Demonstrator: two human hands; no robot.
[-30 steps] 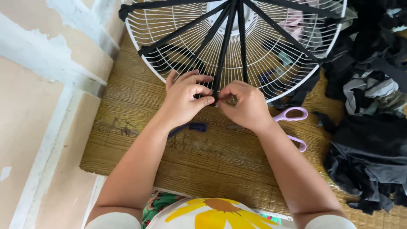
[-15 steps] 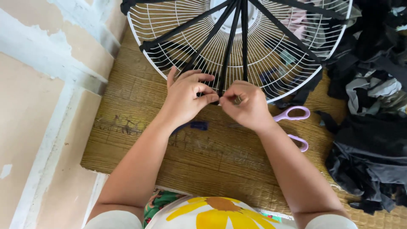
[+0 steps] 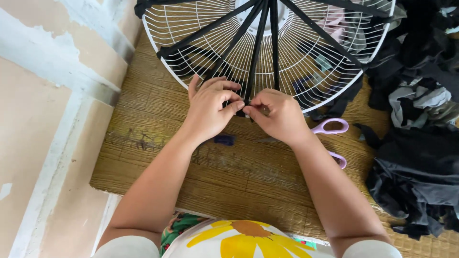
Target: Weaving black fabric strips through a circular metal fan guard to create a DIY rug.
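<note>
My left hand (image 3: pixel 210 107) and my right hand (image 3: pixel 278 114) meet at the near rim of the grille (image 3: pixel 201 45), a round white wire fan guard lying on the mat (image 3: pixel 158 157). Both hands are curled almost closed, thumb and forefinger pinched together on the lower end of a black strip (image 3: pixel 256 52) that runs from the hub at the top down to the rim. My fingertips nearly touch each other right where the strip crosses the rim wire. More black strips fan out from the hub to the rim on either side, like spokes.

The mat is woven and straw-coloured and lies on a pale floor (image 3: pixel 38 143) with worn paint. Just right of my right wrist lie scissors (image 3: pixel 330 129) with lilac handles, partly hidden under my forearm. A small dark scrap (image 3: pixel 224 139) sits on the mat below my left hand. To the right a heap of black and grey cloth (image 3: pixel 416 162) spills over the mat, touching the grille's right edge.
</note>
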